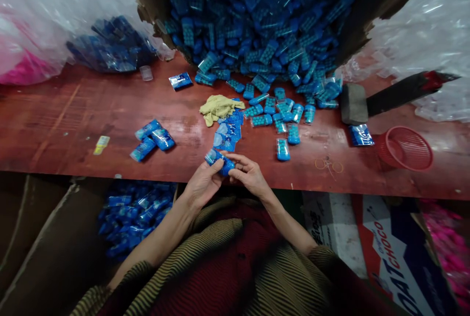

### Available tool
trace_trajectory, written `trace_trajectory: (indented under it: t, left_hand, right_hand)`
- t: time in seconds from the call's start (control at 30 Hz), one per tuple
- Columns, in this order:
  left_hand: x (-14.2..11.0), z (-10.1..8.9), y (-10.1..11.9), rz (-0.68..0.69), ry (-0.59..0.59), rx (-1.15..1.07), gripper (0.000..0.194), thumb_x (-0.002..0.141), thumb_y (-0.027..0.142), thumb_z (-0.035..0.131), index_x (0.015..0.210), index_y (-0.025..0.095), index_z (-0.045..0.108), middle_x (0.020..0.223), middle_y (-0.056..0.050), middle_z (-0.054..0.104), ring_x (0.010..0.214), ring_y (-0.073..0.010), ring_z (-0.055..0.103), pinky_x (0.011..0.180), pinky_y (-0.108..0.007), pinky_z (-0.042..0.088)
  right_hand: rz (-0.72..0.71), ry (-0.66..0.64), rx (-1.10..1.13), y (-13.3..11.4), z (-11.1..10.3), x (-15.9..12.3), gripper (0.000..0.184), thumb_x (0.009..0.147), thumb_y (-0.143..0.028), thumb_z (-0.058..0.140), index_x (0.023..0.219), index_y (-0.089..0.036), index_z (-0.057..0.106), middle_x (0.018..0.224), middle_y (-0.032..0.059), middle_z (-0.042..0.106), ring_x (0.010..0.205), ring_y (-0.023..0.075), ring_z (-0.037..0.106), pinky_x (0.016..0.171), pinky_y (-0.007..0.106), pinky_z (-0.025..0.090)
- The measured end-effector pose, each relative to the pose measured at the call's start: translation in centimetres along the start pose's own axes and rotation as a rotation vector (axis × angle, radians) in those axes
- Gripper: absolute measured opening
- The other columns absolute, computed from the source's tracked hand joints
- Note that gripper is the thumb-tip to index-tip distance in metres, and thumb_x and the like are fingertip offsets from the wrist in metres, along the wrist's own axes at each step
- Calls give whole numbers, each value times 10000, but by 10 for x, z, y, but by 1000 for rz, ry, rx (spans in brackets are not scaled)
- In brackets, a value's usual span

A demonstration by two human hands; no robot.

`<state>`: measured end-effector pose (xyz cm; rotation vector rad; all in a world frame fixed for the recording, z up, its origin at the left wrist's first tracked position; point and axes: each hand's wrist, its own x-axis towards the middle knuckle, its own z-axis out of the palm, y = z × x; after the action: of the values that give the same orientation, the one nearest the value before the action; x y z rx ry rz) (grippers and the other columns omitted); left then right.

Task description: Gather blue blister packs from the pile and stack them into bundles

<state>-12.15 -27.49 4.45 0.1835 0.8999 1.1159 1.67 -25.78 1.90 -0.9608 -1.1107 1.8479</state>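
Near the table's front edge, my left hand [205,179] and my right hand [246,173] hold a small blue plastic container with a printed blue card or sleeve [219,161] around it. Thumb and fingers of each hand are closed on it, the left at one end and the right at the other. Just beyond lie several overlapping blue printed cards [227,136], and a crumpled yellow cloth or glove [219,108] rests on their far end. To the right, blue containers of turquoise pellets [282,149] are scattered on the red table [91,110].
A big torn carton spills blue containers [257,27] at the back. A hammer [354,103] and a red plastic basket [406,148] stand right. Three wrapped blue packs [152,141] lie left. Below the edge, a box holds many blue packs [135,213].
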Motion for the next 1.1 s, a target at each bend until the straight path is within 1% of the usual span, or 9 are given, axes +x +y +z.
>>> trace_trajectory:
  t: [0.1,0.23,0.33,0.5,0.6,0.7,0.87,0.97,1.1]
  left_hand:
    - [-2,-3,1,-4,-26,-7,264,663,136,744,911,136,652,812,-27,690,702,-128,636,688,-245,511]
    - [-3,-3,-5,-8,-6,-4,227,647,198,772,829,127,657,764,-32,692,690,-131,638,695,-249,513]
    - [-1,-1,-11,15,11,11,233,648,278,780,764,120,654,705,-26,670,634,-123,611,665,-258,511]
    - [2,-1,-14,-13,34,-37,251,692,346,746,741,121,645,689,-23,649,590,-113,577,599,-257,501]
    - [2,-2,-12,-52,82,-88,183,750,296,700,807,129,652,755,-28,659,641,-117,592,613,-254,504]
    - [3,2,-10,-47,139,-153,73,787,207,661,785,136,647,747,-12,646,646,-92,582,627,-219,499]
    - [4,11,-8,-48,229,-231,163,850,163,572,693,157,614,709,9,629,657,-76,573,688,-202,499]
    - [3,9,-9,-58,178,-194,170,863,197,559,713,164,631,746,4,651,703,-99,587,696,-216,496]
    - [1,3,-13,2,21,-87,162,852,279,578,756,169,649,700,9,633,610,-110,543,570,-239,465]
  right_hand:
    - [31,-49,8,-1,-5,1,479,705,-261,682,1178,-243,613,540,-80,563,470,72,510,507,201,467]
    - [76,-35,7,-1,-5,0,568,658,-225,705,1214,-252,592,526,-103,536,430,46,456,464,171,416]
    - [30,22,-34,3,0,-2,458,681,-240,683,1137,-233,639,509,-103,511,410,37,425,433,163,380]
    - [-22,118,-54,10,4,-3,326,691,-285,673,1006,-200,658,509,-80,545,413,56,470,388,161,361]
    - [-19,146,-31,13,5,-2,264,660,-296,694,898,-199,637,504,-80,548,406,60,472,374,161,364]
    - [-49,161,-33,17,5,0,225,661,-307,707,834,-202,611,513,-80,542,413,61,475,388,166,388]
    - [-130,247,-82,23,8,-2,200,717,-288,682,887,-223,597,610,-69,552,480,59,490,439,165,420]
    - [-121,254,-78,23,10,-4,293,732,-238,670,1001,-253,555,758,-60,585,563,56,527,478,149,437]
    - [-20,160,-40,20,11,-4,284,759,-232,642,1012,-247,514,729,-70,582,495,45,521,454,151,443]
